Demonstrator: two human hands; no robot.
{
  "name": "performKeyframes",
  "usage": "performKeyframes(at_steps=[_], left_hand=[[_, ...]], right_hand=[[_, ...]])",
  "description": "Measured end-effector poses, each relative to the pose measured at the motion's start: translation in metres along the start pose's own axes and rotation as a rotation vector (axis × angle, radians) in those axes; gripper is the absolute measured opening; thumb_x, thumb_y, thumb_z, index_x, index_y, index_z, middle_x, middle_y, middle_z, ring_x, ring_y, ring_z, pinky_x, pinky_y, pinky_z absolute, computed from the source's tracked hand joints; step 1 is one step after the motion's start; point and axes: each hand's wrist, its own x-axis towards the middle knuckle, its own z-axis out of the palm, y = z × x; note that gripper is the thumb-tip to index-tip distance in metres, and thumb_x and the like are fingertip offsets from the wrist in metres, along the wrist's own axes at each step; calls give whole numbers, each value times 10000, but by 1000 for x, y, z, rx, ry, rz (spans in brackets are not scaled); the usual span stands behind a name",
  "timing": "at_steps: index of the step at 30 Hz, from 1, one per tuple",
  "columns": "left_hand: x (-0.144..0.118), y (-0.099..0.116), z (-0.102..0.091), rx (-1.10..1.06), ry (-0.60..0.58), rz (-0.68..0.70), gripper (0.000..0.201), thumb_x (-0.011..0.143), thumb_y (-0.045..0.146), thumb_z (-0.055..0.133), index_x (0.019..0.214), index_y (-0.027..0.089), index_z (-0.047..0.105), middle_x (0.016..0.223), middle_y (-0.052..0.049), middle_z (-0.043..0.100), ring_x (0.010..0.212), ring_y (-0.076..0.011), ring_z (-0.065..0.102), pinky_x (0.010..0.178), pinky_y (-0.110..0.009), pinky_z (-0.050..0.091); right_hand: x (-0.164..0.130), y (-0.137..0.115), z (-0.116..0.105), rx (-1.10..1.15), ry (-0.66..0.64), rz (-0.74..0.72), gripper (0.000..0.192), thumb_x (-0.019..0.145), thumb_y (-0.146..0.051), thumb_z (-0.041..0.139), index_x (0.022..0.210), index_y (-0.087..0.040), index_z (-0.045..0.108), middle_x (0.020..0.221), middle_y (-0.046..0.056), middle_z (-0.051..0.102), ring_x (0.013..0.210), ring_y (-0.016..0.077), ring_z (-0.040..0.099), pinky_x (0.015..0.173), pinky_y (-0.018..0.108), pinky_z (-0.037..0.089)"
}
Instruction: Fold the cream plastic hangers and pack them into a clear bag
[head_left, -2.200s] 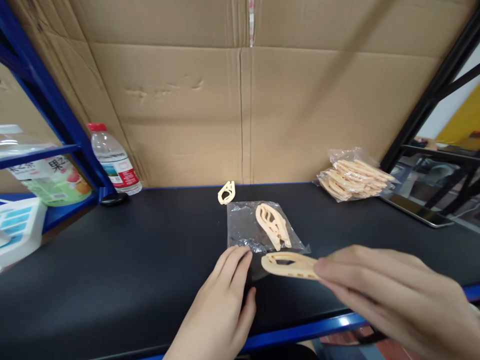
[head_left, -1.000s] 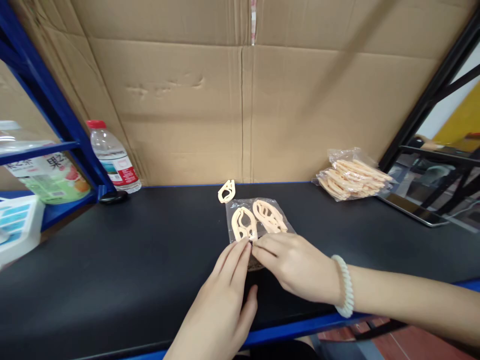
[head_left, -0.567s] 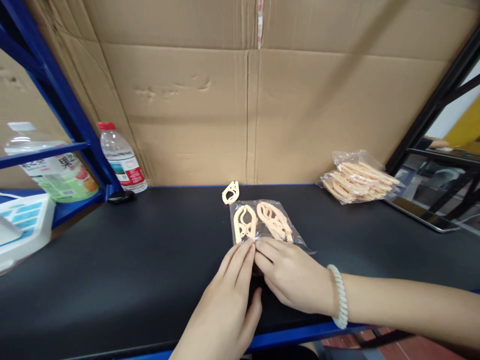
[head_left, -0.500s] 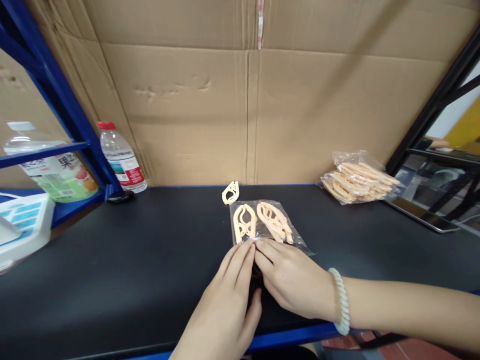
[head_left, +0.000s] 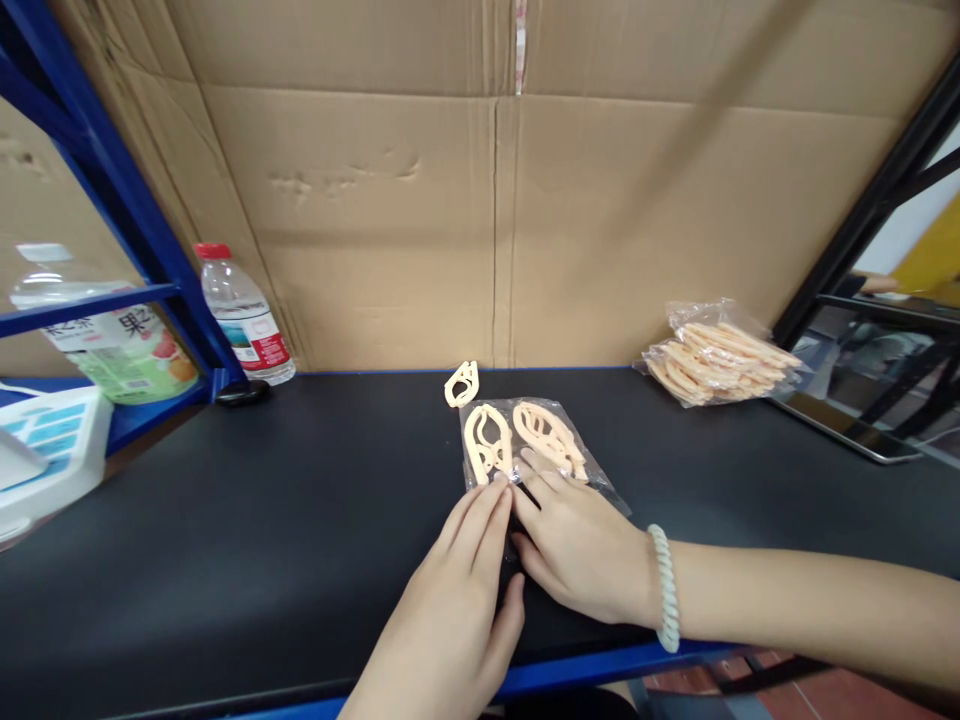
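Note:
A clear plastic bag (head_left: 592, 470) lies flat on the black table top (head_left: 225, 520) with two cream hair clips (head_left: 489, 442) side by side inside it. My left hand (head_left: 457, 600) rests flat, its fingertips on the bag's near edge below the left clip. My right hand (head_left: 577, 545), with a white bead bracelet on the wrist, lies flat over the bag's near part, fingertips touching the right clip (head_left: 547, 440). A third small cream clip (head_left: 461, 384) lies loose just behind the bag.
A bag of several cream clips (head_left: 712, 355) sits at the back right beside a tablet (head_left: 847, 425). A water bottle (head_left: 244, 320) stands at the back left by a blue rack post (head_left: 135, 210). A cardboard wall (head_left: 495, 200) closes the back.
My right hand laid the clip it held into the bag beside the other, then came down flat on the bag's near end and slid a little farther over it.

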Motion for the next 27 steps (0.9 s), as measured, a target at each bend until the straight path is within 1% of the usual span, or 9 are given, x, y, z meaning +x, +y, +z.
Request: performKeyframes(at_steps=[7, 11, 13, 16, 18, 19, 21, 24, 27], left_hand=[[1, 1, -2, -5, 5, 0, 604, 880, 169, 468, 1453, 166, 279, 1484, -136, 380, 1355, -290, 376, 1052, -452, 447], [1, 1, -2, -14, 6, -3, 593, 877, 172, 473, 1443, 161, 295, 1474, -144, 393, 1344, -296, 393, 1041, -454, 460], [1, 1, -2, -17, 10, -4, 598, 873, 163, 472, 1444, 163, 292, 1472, -143, 397, 1340, -295, 399, 1036, -450, 466], [1, 1, -2, -28, 23, -3, 597, 861, 151, 478, 1433, 172, 310, 1453, -136, 429, 1324, -295, 425, 1022, -444, 482], [1, 1, -1, -12, 20, -1, 590, 862, 159, 481, 1428, 159, 317, 1449, -143, 432, 1319, -296, 432, 1015, -439, 490], [1, 1, -1, 5, 17, -1, 590, 865, 166, 480, 1431, 149, 314, 1452, -148, 427, 1320, -296, 430, 1014, -437, 491], [1, 1, -1, 44, 10, 0, 596, 872, 177, 475, 1440, 131, 300, 1458, -157, 415, 1326, -294, 422, 1020, -435, 486], [0, 0, -1, 84, 9, 3, 585, 874, 184, 469, 1435, 115, 318, 1448, -161, 428, 1323, -294, 425, 1024, -437, 480], [-2, 1, -2, 100, 12, -2, 561, 862, 176, 475, 1408, 98, 369, 1425, -166, 457, 1308, -299, 443, 1016, -443, 488]], right_hand=[[4, 1, 0, -52, 41, -32, 461, 899, -273, 477, 1271, -8, 540, 1290, 253, 538, 1327, 358, 357, 1101, 497, 314], [0, 1, -3, -45, 34, -87, 427, 921, -251, 446, 1274, -32, 541, 1317, 227, 523, 1324, 341, 366, 1081, 482, 349], [-4, -1, -12, -45, 57, -134, 389, 922, -229, 439, 1238, -37, 559, 1291, 226, 541, 1276, 325, 427, 1037, 465, 400], [-6, -1, -38, 39, 82, -198, 247, 921, -205, 419, 949, -114, 647, 926, 130, 670, 889, 226, 622, 783, 347, 521], [4, 9, -54, 95, 144, -182, 281, 927, -207, 390, 756, -161, 609, 691, 47, 616, 629, 162, 571, 614, 283, 484], [14, 18, -59, 68, 223, -157, 303, 924, -200, 380, 713, -162, 594, 665, 44, 599, 615, 163, 557, 607, 291, 467], [43, 42, -60, -53, 292, -85, 273, 924, -184, 391, 798, -131, 627, 729, 73, 628, 703, 198, 587, 682, 334, 471], [99, 83, -42, -134, 74, -168, 328, 896, -62, 400, 1177, -67, 570, 1092, 152, 647, 1043, 238, 581, 878, 369, 460], [152, 110, -12, -136, -47, -282, 539, 813, 45, 447, 1328, -108, 479, 1338, 117, 541, 1248, 198, 467, 1015, 313, 393]])
